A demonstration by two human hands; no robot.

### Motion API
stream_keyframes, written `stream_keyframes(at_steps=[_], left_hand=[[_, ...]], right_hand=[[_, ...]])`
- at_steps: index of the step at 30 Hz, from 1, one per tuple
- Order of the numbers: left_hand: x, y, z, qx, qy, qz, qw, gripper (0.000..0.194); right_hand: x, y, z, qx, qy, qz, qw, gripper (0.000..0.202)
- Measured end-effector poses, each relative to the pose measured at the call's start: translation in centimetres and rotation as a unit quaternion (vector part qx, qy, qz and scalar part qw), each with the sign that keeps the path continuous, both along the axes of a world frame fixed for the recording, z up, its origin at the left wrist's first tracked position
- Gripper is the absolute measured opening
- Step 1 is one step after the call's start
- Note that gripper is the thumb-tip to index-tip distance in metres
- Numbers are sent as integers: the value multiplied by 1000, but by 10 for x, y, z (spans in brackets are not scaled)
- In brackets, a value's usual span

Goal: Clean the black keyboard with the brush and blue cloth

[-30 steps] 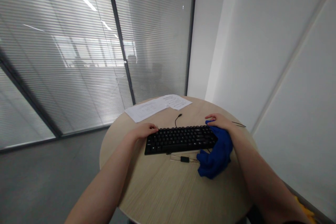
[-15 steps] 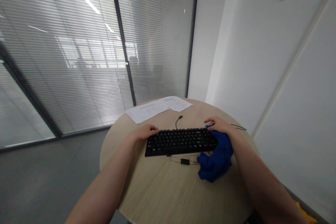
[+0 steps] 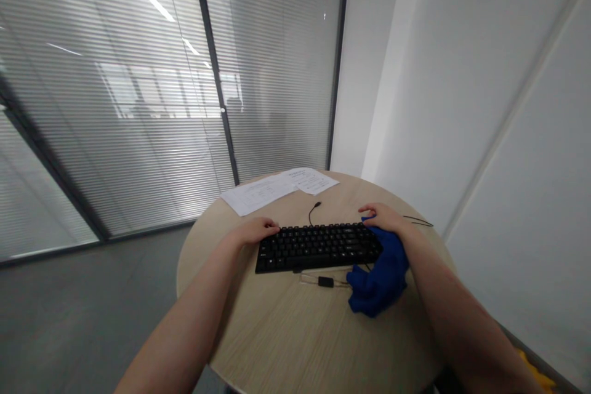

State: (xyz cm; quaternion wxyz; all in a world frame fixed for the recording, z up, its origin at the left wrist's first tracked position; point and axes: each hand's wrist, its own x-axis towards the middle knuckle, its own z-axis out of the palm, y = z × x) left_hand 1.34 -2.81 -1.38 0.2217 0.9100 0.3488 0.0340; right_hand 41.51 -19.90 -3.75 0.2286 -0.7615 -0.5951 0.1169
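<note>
A black keyboard point(image 3: 318, 246) lies on the round wooden table. My left hand point(image 3: 258, 230) is closed on its far left corner, thumb and fingers at the edge. At the far right corner my right hand point(image 3: 382, 218) pinches a blue cloth point(image 3: 382, 274), with the index finger stretched out beyond the edge. The cloth hangs down over the keyboard's right end and bunches on the tabletop, hiding that end. Just in front of the keyboard lies a small black piece point(image 3: 325, 282) with a thin cord loop, partly under the cloth.
Printed paper sheets point(image 3: 277, 189) lie at the table's far side. A black cable plug point(image 3: 317, 204) sticks out behind the keyboard. Thin dark cords point(image 3: 419, 221) lie by my right wrist. Beyond the round table point(image 3: 286, 345) are a blind-covered glass partition and a white wall.
Almost nothing differs. The view has shifted very slightly, and both hands keep their places on the keyboard and the cloth.
</note>
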Motion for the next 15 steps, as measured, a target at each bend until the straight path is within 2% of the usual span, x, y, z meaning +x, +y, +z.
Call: stream_keyframes(at_steps=[3, 8, 15], left_hand=[[0, 0, 0, 1, 0, 6, 1000, 48], [0, 0, -1, 1, -1, -1, 1000, 48], [0, 5, -4, 4, 5, 10, 1000, 49]], right_hand=[[1, 1, -3, 22, -7, -10, 1000, 46], [4, 0, -4, -15, 46, 21, 999, 50], [2, 3, -4, 12, 20, 3, 1000, 46]])
